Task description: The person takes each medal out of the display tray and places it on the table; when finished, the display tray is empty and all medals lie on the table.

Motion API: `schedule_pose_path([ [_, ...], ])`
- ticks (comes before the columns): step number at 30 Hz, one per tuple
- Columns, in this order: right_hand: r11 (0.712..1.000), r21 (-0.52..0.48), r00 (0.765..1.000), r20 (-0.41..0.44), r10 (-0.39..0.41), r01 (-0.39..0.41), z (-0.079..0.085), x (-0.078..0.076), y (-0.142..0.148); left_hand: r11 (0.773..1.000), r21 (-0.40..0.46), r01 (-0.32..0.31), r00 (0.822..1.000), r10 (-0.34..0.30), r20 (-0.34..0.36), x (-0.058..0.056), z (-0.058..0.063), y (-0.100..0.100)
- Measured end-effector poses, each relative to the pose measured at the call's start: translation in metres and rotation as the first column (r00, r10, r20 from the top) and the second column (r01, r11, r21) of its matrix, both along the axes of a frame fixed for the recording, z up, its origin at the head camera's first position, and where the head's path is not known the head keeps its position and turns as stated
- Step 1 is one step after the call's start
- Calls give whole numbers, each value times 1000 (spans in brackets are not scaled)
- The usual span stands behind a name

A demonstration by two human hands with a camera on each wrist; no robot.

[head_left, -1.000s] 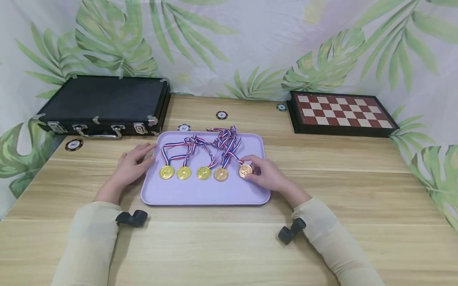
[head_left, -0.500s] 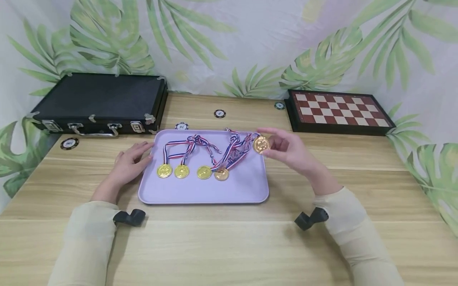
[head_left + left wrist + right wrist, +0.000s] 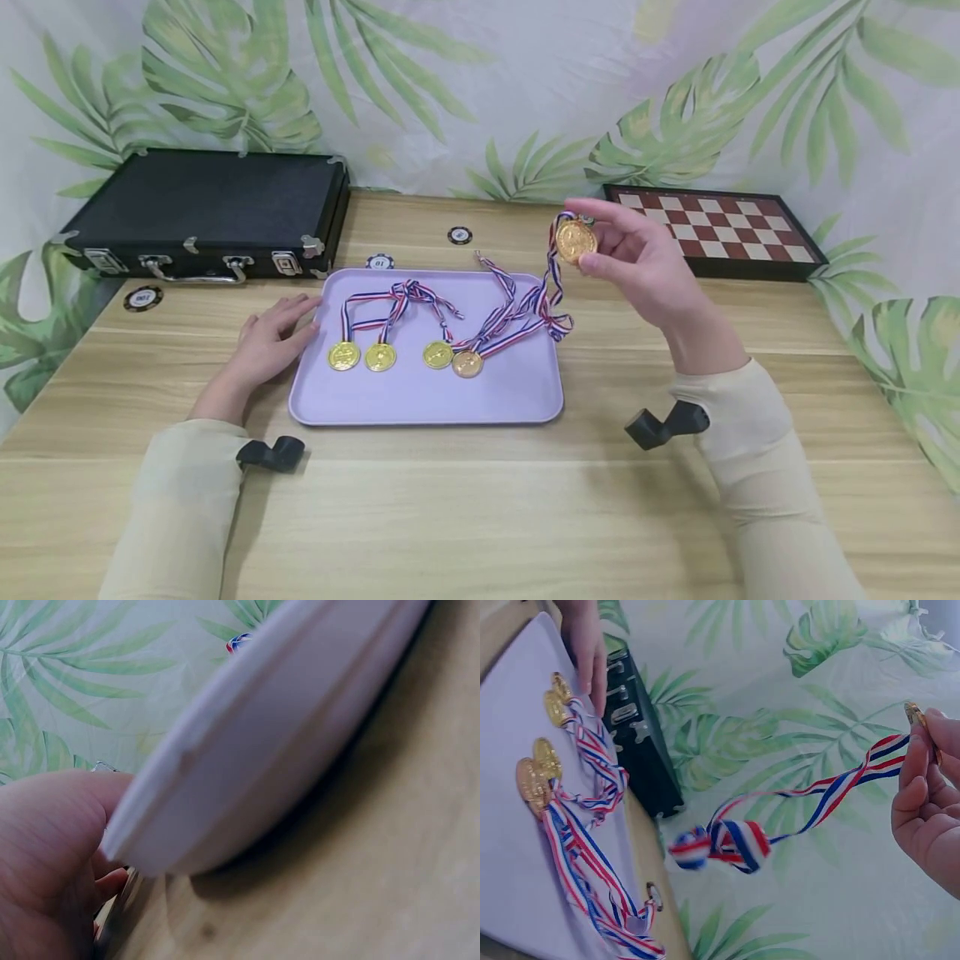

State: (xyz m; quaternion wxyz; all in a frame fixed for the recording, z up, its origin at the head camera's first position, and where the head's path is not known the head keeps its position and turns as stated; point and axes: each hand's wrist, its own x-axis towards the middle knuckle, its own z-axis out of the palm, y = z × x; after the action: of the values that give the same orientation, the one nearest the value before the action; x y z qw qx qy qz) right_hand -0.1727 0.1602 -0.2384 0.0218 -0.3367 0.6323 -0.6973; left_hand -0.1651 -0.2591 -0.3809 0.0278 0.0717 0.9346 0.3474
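Note:
My right hand (image 3: 645, 267) pinches a gold medal (image 3: 576, 241) between thumb and fingers, raised above the tray's back right corner. Its striped red, white and blue ribbon (image 3: 840, 784) hangs down with a knotted bunch at the lower end. On the lilac tray (image 3: 420, 404) lie two gold medals at the left, a third gold medal (image 3: 438, 355) and a more coppery medal (image 3: 468, 363) near the middle, with tangled ribbons (image 3: 502, 321) behind them. My left hand (image 3: 273, 346) rests at the tray's left edge, its thumb touching the rim in the left wrist view.
A black case (image 3: 210, 217) with metal latches stands at the back left. A chessboard box (image 3: 727, 233) sits at the back right, partly behind my right hand. Poker chips lie about, including one chip (image 3: 143, 298) by the case and another chip (image 3: 460, 235) behind the tray.
My right hand has lifted the rightmost medal off the tray, up and to the right, drawing its ribbon out of the tangle. The left hand stays at the tray's edge.

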Motion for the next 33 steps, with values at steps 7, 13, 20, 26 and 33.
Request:
schedule_pose_path([
  [7,995,-94,1000,7,-29,29,12,2,15,1000,-4,4,1000,-4,-13,-1,-1,0],
  [13,985,-142,991,108,-80,95,5,-1,35,1000,-11,2,1000,-3,-14,-2,-1,0],
  [20,969,-2,921,313,-234,247,-32,-27,54,1000,-9,9,1000,-9,-15,0,-1,-1],
  [26,953,59,884,361,-297,297,-65,-45,47,1000,-7,4,1000,-5,-14,2,-2,-1],
  [33,843,460,842,306,-444,277,-107,-29,38,1000,0,6,1000,-6,-10,1,0,0],
])
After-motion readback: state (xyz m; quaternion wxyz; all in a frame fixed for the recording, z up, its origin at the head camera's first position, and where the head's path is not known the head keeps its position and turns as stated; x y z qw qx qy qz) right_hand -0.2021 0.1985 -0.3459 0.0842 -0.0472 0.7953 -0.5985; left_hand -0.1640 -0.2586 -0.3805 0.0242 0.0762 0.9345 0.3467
